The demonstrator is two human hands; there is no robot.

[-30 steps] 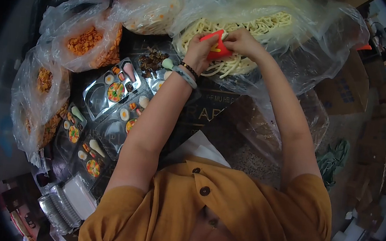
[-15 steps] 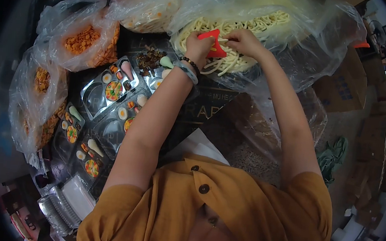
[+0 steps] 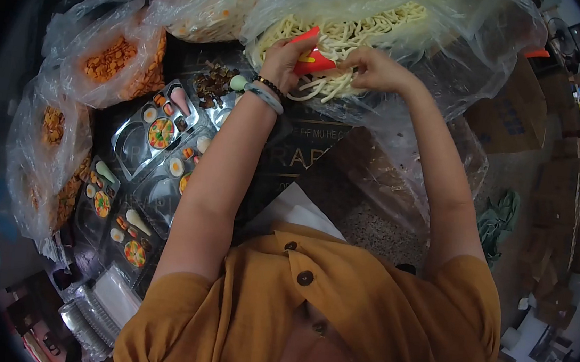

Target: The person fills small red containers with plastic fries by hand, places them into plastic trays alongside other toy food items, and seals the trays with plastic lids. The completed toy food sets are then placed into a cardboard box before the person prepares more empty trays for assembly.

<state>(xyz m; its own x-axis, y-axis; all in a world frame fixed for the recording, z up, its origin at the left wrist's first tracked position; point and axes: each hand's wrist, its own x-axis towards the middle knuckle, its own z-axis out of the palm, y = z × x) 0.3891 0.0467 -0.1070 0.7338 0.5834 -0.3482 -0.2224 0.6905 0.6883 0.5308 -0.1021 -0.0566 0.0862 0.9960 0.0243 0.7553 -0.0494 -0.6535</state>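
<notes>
My left hand (image 3: 284,63) grips a small red fry box (image 3: 315,63) with a yellow mark, tilted with one end toward my right hand. Close to that end, my right hand (image 3: 377,71) has its fingertips pinched together; whatever they may hold is hidden. Both hands are over the near edge of a heap of cream-coloured, fry-like sticks (image 3: 374,28), which lies in a large clear plastic bag (image 3: 448,63). A few of these sticks stick out below the box.
Left of my arm are clear trays (image 3: 141,144) with miniature food pieces. Bags of orange pieces (image 3: 109,62) stand beyond them, near a pile of dark brown bits (image 3: 214,84). Stacked clear containers (image 3: 89,319) sit at lower left; a cardboard box (image 3: 513,112) stands right.
The red fry box has turned in my left hand, its end now pointing more to the right. My right hand has shifted slightly down beside it. The whole view has moved a little.
</notes>
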